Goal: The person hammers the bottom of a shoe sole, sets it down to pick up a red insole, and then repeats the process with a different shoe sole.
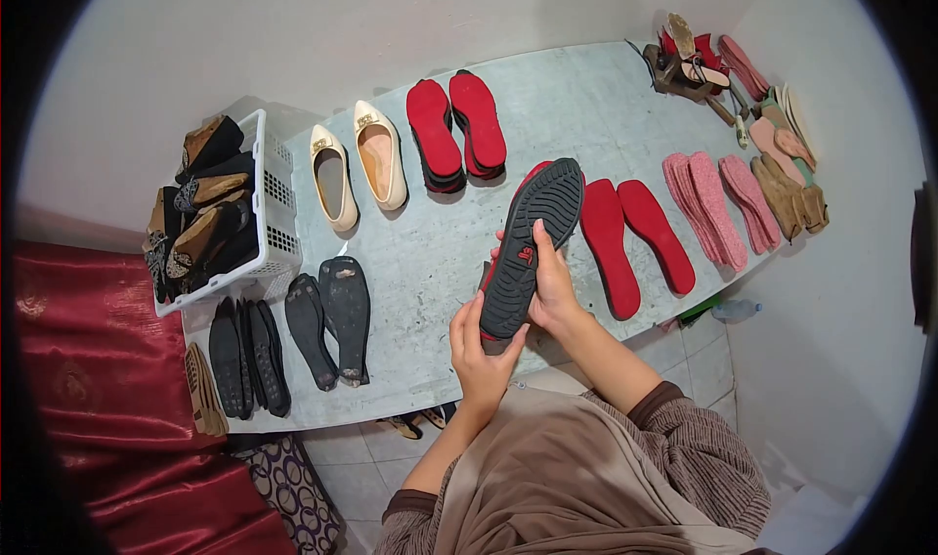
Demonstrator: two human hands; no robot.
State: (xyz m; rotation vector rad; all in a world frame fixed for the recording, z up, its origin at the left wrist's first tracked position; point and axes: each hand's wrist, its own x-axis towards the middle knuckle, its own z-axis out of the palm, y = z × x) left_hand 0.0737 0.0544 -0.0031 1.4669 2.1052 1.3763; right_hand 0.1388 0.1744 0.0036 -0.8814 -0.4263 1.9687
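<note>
A black ridged shoe sole (518,272) with a small red mark is held tilted above the table, its tread facing me. Red material shows along its edges, and the side turned away is hidden. My left hand (484,355) grips the lower end, thumb across the tread. My right hand (550,286) wraps round the right side, with its thumb pressed on the tread near the mark. Just right of it lie two red insoles (611,252). Behind are stacks of black soles with red tops (436,130).
Cream flat shoes (381,159) stand at the back left, beside a white basket (278,198) filled with shoe parts. Worn black soles (347,311) lie front left. To the right are pink insoles (703,208), gloves (777,193) and a heap of tools (679,71).
</note>
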